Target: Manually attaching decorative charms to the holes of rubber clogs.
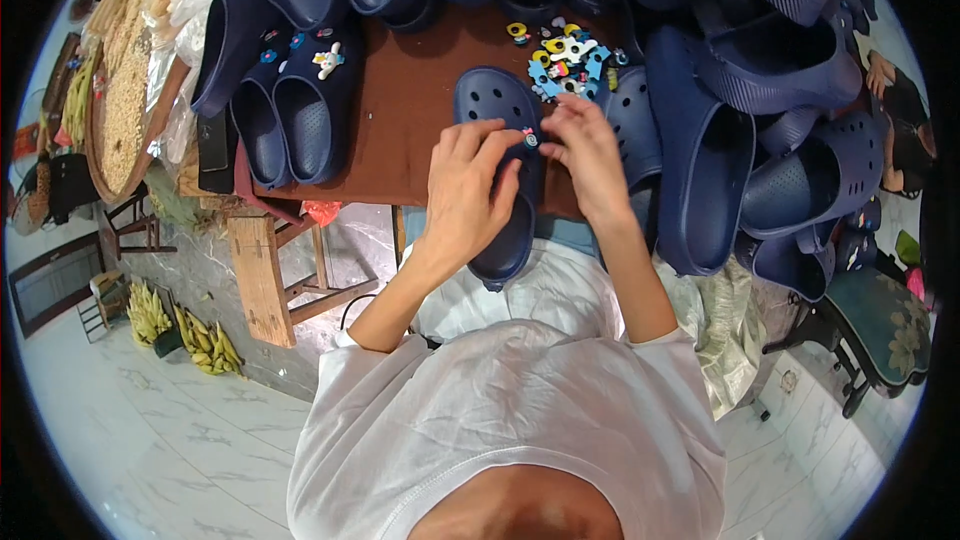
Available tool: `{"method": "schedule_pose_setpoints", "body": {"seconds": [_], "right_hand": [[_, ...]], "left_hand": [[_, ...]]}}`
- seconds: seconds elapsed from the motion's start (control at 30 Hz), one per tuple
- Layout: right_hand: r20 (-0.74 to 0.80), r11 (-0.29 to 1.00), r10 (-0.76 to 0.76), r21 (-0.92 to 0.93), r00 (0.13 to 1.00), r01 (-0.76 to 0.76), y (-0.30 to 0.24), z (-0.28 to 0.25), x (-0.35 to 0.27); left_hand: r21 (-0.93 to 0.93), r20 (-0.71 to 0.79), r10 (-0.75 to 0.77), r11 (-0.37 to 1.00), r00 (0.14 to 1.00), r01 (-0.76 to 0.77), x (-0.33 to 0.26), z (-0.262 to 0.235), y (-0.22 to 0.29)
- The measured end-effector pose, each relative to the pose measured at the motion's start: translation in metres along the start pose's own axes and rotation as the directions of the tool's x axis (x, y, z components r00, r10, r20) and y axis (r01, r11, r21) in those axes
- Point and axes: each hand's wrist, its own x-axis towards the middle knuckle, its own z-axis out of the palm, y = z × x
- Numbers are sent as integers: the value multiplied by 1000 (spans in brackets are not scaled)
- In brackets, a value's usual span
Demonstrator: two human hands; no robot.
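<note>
Navy clog lies btwn the hands, toe away, heel past the near edge of the brown table; charm on its upper, L hand half-curled over the left side, R hand loosely bent just right, both v. near, can't tell if either grips; charm pile beyond R

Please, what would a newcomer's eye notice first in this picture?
Dark blue clogs crowd the brown table, especially on the right. Near the middle, the left hand and right hand are at one clog, a small charm between them; just beyond lies a bright heap of charms.
</note>
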Motion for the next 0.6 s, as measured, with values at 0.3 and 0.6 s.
{"method": "schedule_pose_setpoints", "body": {"seconds": [0.3, 0.6], "right_hand": [[136, 544, -216, -806, 967, 235, 30, -7, -3], [224, 252, -241, -925, 944, 284, 20, 6, -6]], "left_hand": [[27, -177, 1, 1000, 984, 4, -2, 32, -13], [35, -220, 15, 999, 975, -7, -2, 37, -14]]}}
